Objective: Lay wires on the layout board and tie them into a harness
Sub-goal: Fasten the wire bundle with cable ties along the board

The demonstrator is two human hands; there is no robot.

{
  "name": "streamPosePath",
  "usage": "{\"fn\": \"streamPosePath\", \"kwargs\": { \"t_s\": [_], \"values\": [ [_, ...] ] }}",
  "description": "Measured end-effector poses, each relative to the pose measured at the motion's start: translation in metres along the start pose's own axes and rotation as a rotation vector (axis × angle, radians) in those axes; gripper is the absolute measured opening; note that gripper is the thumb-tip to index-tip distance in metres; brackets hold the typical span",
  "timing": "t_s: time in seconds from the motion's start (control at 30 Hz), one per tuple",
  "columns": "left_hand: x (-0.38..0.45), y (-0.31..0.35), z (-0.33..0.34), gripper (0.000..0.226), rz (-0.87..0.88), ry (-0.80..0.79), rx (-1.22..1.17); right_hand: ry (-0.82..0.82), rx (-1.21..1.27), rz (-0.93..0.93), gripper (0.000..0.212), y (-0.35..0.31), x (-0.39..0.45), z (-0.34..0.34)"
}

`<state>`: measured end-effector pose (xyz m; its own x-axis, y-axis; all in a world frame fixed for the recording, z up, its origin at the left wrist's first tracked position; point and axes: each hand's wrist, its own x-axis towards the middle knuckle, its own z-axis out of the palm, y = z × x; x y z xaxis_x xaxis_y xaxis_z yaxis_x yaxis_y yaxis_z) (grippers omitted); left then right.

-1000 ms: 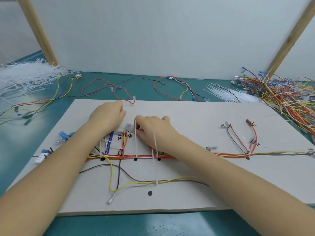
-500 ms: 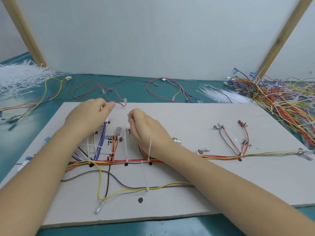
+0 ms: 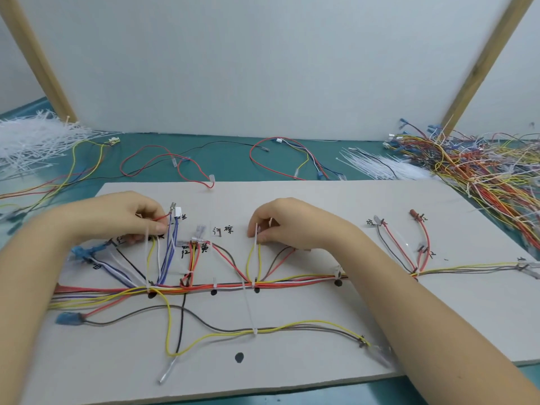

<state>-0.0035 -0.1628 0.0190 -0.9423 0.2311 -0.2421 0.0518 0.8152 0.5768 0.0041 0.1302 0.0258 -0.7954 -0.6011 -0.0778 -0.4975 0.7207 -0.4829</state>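
The two hands, close together near the middle of the layout board (image 3: 292, 340) a second ago, are now well apart. The left hand (image 3: 122, 217) has shifted left and now pinches a thin red wire (image 3: 162, 217) beside a white cable tie (image 3: 147, 238). The right hand (image 3: 287, 226) has moved right and now pinches the top of another white cable tie (image 3: 257, 238), standing upright over a yellow wire loop (image 3: 253, 258) rising from the main bundle (image 3: 233, 286).

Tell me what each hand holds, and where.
Left hand pinches a red wire just below its terminal. Right hand pinches a white cable tie near its upper end.
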Motion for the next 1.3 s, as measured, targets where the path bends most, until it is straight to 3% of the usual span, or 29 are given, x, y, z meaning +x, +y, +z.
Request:
{"fn": "streamPosePath", "kwargs": {
  "t_s": [0.13,0.27,0.37,0.47,0.53,0.63,0.77,0.83,0.93,1.0,1.17,1.3],
  "values": [
    [0.002,-0.015,0.001,0.021,0.020,0.017,-0.338,0.022,0.029,-0.018,0.018,-0.001,-0.001,0.001],
    [0.005,-0.022,0.001,0.026,0.019,0.043,-0.448,0.085,0.441,-0.070,0.021,-0.008,-0.012,-0.015],
    [0.004,-0.022,0.001,0.028,0.022,0.047,-0.471,0.131,0.189,-0.066,0.016,-0.005,-0.018,-0.021],
    [0.002,-0.018,0.001,0.027,-0.003,0.069,-0.477,-0.053,-0.030,0.087,0.028,0.005,-0.026,-0.028],
    [-0.001,-0.013,0.001,0.023,-0.009,0.069,-0.415,-0.167,-0.134,0.159,0.036,0.009,-0.031,-0.029],
    [-0.004,-0.001,-0.002,0.007,-0.045,0.086,-0.144,-0.198,-0.137,0.173,0.046,0.010,-0.031,-0.024],
    [-0.006,0.009,0.001,0.009,-0.079,0.037,0.082,-0.191,-0.156,0.178,0.031,0.010,-0.027,-0.019],
    [-0.008,0.008,0.005,0.008,-0.018,0.042,-0.027,-0.197,-0.130,0.174,0.023,0.011,-0.027,-0.019],
    [-0.012,0.003,0.004,0.010,0.057,0.068,-0.473,-0.233,-0.107,0.175,0.024,0.010,-0.027,-0.021],
    [-0.013,0.000,0.003,0.008,0.059,0.065,-0.604,-0.255,-0.111,0.173,0.024,0.009,-0.028,-0.023],
    [-0.009,0.004,0.003,0.008,-0.005,0.094,-0.386,-0.266,-0.146,0.157,0.026,0.009,-0.028,-0.023],
    [-0.015,-0.001,-0.006,0.015,-0.074,0.123,-0.035,-0.278,-0.154,0.173,0.032,0.009,-0.030,-0.024]
  ]
}}
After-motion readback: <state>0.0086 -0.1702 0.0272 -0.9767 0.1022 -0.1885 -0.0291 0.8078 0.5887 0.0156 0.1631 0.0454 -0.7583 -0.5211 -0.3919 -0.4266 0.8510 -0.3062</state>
